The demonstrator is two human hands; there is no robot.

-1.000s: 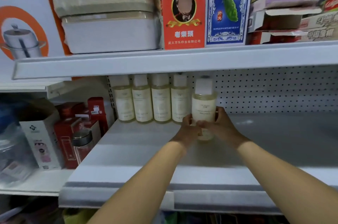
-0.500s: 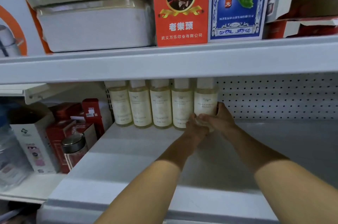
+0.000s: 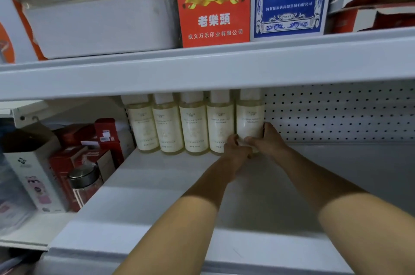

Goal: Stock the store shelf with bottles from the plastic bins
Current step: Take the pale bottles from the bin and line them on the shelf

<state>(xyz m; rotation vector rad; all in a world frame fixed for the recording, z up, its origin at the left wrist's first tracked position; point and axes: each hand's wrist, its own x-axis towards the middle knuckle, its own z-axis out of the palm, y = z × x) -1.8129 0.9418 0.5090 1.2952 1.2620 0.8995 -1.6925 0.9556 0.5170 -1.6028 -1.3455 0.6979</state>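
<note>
- My left hand and my right hand are both closed on the lower part of one bottle. The right hand wraps its right side, and the left hand holds it low at the front.
- The bottle stands upright at the back of the shelf, just before the pegboard. It is at the right end of a row of four equal bottles, touching or almost touching the nearest one.
- It looks like clear plastic filled with pale liquid, so I expect a moderate weight and a wall that gives a little under pressure.
- The label looks smooth, so it may slide in the fingers.
- It is tall and narrow. I think a push near the top could tip it against the row.
- The best hold, in my opinion, is around the body below the middle, not on the white cap, which the upper shelf partly hides.
- The bins are not in view.
</note>
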